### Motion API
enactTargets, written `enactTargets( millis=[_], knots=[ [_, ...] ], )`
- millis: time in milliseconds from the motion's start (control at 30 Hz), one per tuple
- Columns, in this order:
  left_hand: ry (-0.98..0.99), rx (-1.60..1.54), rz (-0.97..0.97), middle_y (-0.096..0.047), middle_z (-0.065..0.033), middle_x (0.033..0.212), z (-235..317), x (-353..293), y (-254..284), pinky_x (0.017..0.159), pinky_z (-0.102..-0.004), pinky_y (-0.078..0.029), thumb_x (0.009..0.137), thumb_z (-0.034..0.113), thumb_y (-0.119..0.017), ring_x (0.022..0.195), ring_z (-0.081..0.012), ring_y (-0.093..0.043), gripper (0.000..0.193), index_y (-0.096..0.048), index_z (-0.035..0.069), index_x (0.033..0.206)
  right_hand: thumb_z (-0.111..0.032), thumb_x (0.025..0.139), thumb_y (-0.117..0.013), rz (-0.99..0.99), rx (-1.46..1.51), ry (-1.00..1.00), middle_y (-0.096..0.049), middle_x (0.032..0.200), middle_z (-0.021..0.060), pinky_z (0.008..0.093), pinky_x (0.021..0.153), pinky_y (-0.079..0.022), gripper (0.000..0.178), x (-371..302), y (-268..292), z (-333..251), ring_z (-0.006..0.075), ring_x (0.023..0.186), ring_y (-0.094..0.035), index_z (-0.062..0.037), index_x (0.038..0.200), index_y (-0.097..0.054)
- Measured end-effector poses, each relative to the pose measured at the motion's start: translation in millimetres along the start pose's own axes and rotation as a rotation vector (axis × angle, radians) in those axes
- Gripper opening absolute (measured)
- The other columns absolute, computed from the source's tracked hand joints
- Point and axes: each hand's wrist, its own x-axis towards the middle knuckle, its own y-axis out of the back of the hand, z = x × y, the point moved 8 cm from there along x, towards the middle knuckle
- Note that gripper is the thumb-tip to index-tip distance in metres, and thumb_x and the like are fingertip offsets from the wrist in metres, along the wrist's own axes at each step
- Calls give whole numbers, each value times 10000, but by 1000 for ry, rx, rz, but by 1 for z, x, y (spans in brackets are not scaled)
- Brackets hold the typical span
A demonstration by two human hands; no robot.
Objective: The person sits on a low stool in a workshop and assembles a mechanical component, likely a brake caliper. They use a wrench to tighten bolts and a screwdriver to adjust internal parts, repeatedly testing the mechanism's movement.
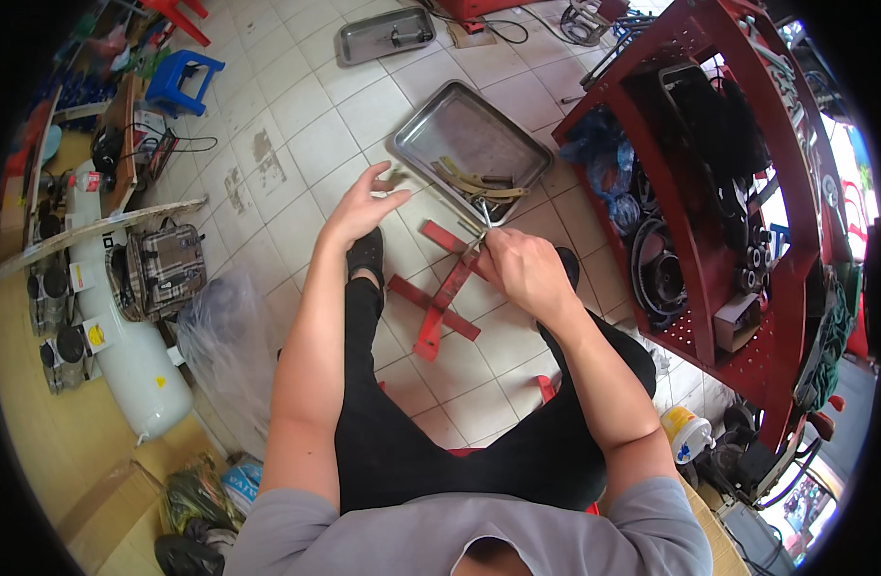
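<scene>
My left hand (361, 209) hovers left of a grey metal tray (450, 108), its thumb and fingers apart. A small blurred brownish piece shows by its fingertips; whether they touch it I cannot tell. My right hand (527, 269) is closed around a silvery metal hand tool (487, 213), whose exact kind is unclear and whose lower part my fingers hide. It sits at the upper end of a red metal stand (442, 305) with crossed bars, between my feet. Several curved, brass-coloured metal strips (479, 182) lie at the tray's near end.
A second, smaller tray (363, 43) lies farther off. To the right stands a red shelf rack (682, 240) with parts and blue plastic bags. On the left are a blue stool (181, 82), a checked bag (164, 271), a white tank (138, 360) and clear plastic sheeting (224, 336).
</scene>
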Motion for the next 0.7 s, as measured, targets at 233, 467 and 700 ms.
enactTargets(
  millis=[233, 467, 700],
  knots=[
    [90, -48, -73, -609, -110, 1018, -3, -3, -1, 815, -321, -452, 861, 389, -586, 919, -190, -595, 509, -514, 46, 1230, -167, 845, -504, 213, 394, -487, -559, 720, 276, 444, 648, -457, 253, 0, 6, 69, 460, 727, -557, 65, 749, -525],
    [126, 18, -190, -591, -74, 1089, -2, -4, -13, 778, -293, -442, 891, 376, -557, 948, -170, -578, 428, -528, 79, 1197, -195, 867, -494, 237, 405, -466, -560, 744, 305, 461, 650, -462, 291, 3, 23, 71, 456, 745, -579, 73, 767, -545],
    [112, 23, -229, -593, -71, 1078, -5, -6, -15, 777, -292, -439, 894, 393, -549, 938, -159, -581, 423, -538, 57, 1149, -213, 885, -476, 134, 243, -385, -580, 748, 288, 517, 676, -455, 310, 1, -1, 62, 470, 743, -572, 55, 745, -544]
  ],
)
